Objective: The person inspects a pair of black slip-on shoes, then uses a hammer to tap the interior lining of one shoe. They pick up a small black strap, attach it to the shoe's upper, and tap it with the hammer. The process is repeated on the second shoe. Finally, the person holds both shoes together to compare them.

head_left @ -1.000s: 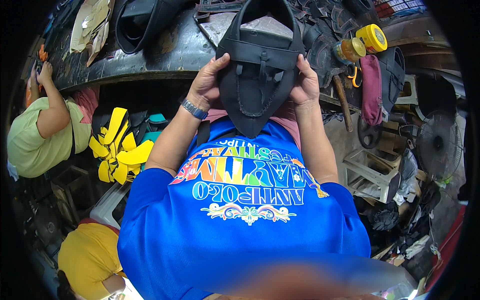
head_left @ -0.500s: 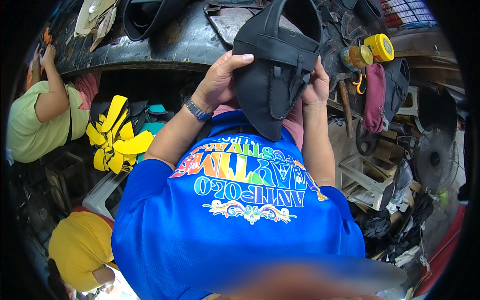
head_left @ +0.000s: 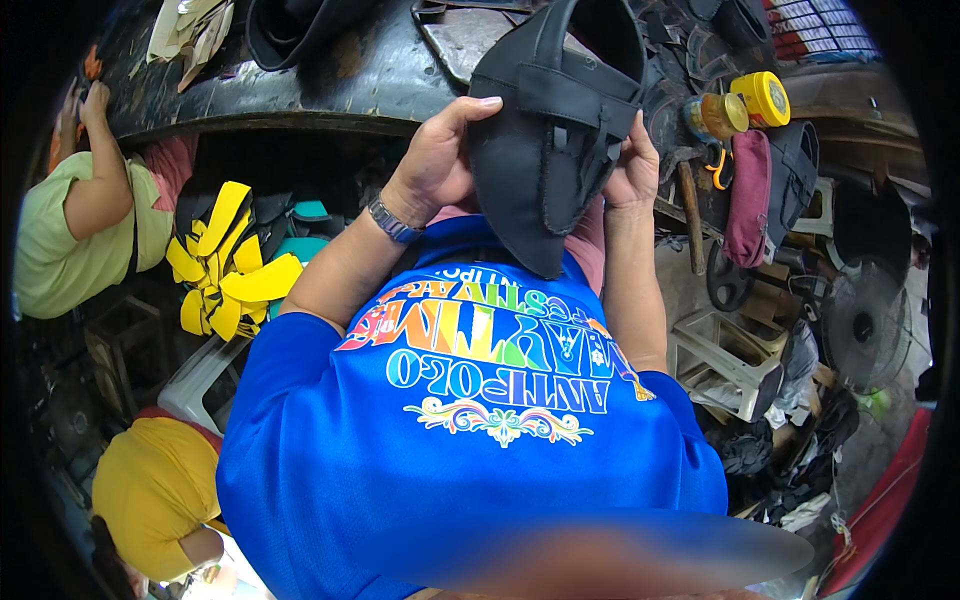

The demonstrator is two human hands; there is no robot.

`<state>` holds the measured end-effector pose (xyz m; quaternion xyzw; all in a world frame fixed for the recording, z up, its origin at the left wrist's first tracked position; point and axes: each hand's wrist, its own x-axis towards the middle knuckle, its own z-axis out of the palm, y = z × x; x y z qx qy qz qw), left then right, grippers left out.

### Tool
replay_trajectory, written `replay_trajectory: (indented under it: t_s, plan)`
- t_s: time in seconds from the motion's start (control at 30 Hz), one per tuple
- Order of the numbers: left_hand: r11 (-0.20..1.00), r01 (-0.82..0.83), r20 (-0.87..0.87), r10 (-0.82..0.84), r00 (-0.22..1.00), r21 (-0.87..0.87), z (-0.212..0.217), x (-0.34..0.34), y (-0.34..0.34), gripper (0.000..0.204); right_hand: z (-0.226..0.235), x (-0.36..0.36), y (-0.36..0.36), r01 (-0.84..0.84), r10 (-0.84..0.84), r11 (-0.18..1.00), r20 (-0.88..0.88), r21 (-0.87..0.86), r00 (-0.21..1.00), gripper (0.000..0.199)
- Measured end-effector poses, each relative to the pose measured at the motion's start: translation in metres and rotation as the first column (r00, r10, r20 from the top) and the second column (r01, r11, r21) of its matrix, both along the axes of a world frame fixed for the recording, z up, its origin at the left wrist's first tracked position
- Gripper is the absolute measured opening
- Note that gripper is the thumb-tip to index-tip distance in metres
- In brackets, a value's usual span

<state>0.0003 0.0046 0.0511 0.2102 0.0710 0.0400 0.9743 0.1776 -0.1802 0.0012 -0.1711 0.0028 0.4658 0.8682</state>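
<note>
Fingers point(head_left: 484, 104) of the left hand point(head_left: 437, 152) and right hand point(head_left: 632, 172) hold, at its nine and three o'clock edges, the black strapped piece point(head_left: 548, 140) near the view's one o'clock, which we judge under inspection, so the next move calls for even support.

A black shoe upper point(head_left: 545, 125) tilts between left grip point(head_left: 440, 160) and right grip point(head_left: 632, 172), pointed end point(head_left: 543, 250) below, open loop point(head_left: 552, 40) above.
</note>
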Motion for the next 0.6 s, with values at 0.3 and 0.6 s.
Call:
replay_trajectory:
  t_s: [0.3,0.6]
  plan:
    - [0.971,-0.102,-0.060,0.118,0.991,0.215,0.022,-0.004,-0.002,0.038,0.065,-0.031,0.008,0.579,-0.041,0.729,0.821,-0.365,0.569,0.034]
    - [0.934,-0.129,-0.039,0.151,0.988,0.333,0.043,-0.004,-0.021,0.037,0.133,-0.068,0.021,0.689,0.316,0.725,0.881,0.014,-0.351,0.029]
